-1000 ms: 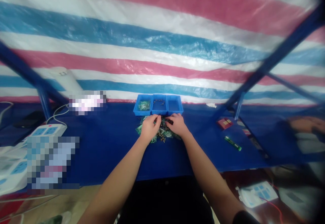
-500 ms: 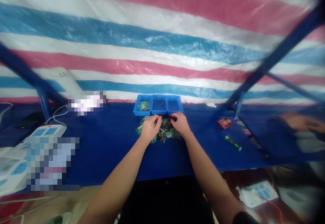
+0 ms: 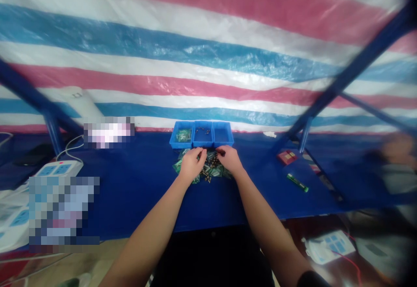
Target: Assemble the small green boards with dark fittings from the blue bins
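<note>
On the blue table lies a mixed pile of flat green pieces, dark parts and small brass-coloured parts. Over the pile's left side is my left hand, its fingers and thumb closed at the far edge. My right hand is over the right side, fingers curled in; whatever either hand pinches is too small or hidden to make out. Just beyond my fingertips stand three blue bins: the left bin holds green pieces, the middle bin a few small brass-coloured parts, and the right bin shows nothing inside.
A red box and a green tube-like object lie to the right. White power strips with cables are at the left. Another person's blurred hand is at the far right. Blue frame bars slope at both sides.
The whole view has shifted very slightly. My hands stay over the pile in nearly the same pose. The other person's hand at far right has moved.
</note>
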Demonstrator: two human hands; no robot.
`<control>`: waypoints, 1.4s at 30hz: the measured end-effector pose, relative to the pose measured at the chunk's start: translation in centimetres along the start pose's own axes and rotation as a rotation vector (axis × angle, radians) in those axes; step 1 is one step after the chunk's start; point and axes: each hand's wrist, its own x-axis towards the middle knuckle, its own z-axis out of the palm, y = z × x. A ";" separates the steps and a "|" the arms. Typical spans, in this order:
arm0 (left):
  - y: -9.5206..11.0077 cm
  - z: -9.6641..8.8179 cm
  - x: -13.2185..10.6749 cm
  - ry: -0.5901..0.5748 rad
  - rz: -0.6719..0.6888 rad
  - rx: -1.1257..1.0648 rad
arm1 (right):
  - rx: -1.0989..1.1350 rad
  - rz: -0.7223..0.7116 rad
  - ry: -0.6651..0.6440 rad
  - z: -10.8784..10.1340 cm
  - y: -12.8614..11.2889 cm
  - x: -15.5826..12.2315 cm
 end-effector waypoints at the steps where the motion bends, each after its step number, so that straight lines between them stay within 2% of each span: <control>1: 0.0 0.0 0.0 0.001 0.001 -0.002 | 0.001 -0.001 -0.008 0.0 -0.1 0.0; 22: -0.1 0.1 0.0 -0.008 0.001 0.002 | 0.121 0.075 0.033 0.2 0.0 -0.1; 30: -0.1 0.0 0.0 -0.007 -0.005 -0.004 | 0.050 0.039 -0.033 -0.3 -0.8 -0.3; 35: -0.1 0.0 0.1 -0.016 0.003 -0.006 | 0.070 0.035 -0.101 -0.7 -0.4 -0.2; 42: -0.2 0.2 0.0 -0.020 -0.013 -0.007 | 0.167 0.149 0.026 -0.9 -0.4 0.0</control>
